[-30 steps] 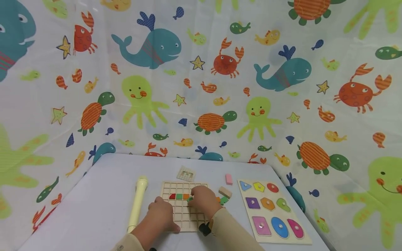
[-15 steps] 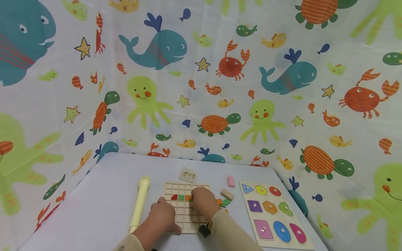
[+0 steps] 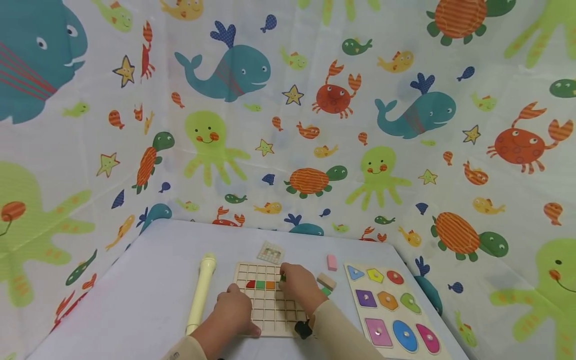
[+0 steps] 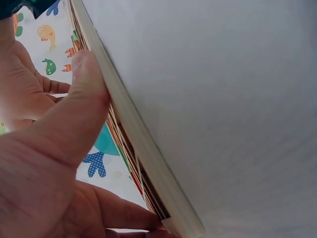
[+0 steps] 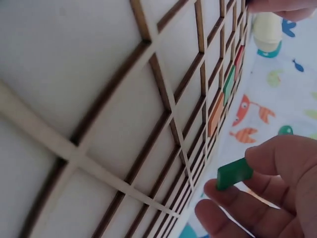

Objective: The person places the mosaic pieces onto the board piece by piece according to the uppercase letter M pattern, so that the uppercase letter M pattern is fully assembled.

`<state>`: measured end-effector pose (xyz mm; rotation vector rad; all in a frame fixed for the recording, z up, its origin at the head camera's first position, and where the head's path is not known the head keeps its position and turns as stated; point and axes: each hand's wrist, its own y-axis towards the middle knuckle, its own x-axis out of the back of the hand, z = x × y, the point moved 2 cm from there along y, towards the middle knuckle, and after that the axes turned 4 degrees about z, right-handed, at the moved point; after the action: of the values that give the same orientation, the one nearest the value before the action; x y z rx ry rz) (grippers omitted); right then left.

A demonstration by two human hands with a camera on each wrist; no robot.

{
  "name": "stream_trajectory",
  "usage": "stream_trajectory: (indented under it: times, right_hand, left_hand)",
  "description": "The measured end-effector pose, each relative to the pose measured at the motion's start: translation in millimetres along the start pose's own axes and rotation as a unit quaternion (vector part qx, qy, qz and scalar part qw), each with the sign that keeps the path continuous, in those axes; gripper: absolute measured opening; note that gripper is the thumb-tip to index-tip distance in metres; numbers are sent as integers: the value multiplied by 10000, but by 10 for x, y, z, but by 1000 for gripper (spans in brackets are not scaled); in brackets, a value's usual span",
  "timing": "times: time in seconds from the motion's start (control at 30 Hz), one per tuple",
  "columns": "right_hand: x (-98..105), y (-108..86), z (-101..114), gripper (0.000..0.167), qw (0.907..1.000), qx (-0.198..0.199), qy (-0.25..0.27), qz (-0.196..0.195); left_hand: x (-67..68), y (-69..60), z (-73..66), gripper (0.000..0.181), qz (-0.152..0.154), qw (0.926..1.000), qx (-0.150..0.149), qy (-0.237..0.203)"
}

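A wooden grid board (image 3: 270, 315) lies on the white table, with a red tile (image 3: 251, 284), a green tile (image 3: 260, 284) and an orange tile (image 3: 270, 285) side by side in one row. My left hand (image 3: 231, 311) grips the board's near left corner; in the left wrist view its thumb and fingers (image 4: 89, 74) bear on the board's edge. Over the board's right part, my right hand (image 3: 299, 287) pinches a small green tile (image 5: 234, 173) between thumb and fingers. In the right wrist view this tile is held tilted, apart from the grid cells.
Left of the board lies a pale yellow tube (image 3: 201, 292). A small patterned card (image 3: 271, 252) sits behind it. To the right are a pink block (image 3: 331, 262), a wooden block (image 3: 326, 281), a loose green piece (image 3: 326, 291) and a shape puzzle (image 3: 396, 312).
My right hand has shifted a little to the right, away from the orange tile, still with the green tile. It now covers the loose orange pieces. My left hand stays on the board.
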<state>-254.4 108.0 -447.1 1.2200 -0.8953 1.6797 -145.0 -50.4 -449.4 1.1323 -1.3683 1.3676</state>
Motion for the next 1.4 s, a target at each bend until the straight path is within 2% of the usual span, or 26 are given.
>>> stream_trajectory:
  times: [0.23, 0.5, 0.73, 1.17, 1.4]
  right_hand:
    - [15, 8, -35, 26, 9999, 137, 11, 18]
    - [21, -14, -42, 24, 9994, 326, 52, -35]
    - [-11, -23, -55, 25, 9992, 402, 69, -35]
    - [15, -36, -52, 25, 9981, 575, -235, -32]
    - [-21, 70, -72, 21, 9962, 677, -495, 218]
  left_hand:
    - [-3, -9, -12, 89, 24, 9999, 1, 135]
    - [-34, -5, -18, 87, -123, 9998, -36, 155]
    - [-70, 5, -10, 86, -114, 9999, 15, -19]
    - [-57, -14, -20, 88, -151, 9998, 22, 94]
    - [-59, 2, -19, 87, -3, 10000, 76, 23]
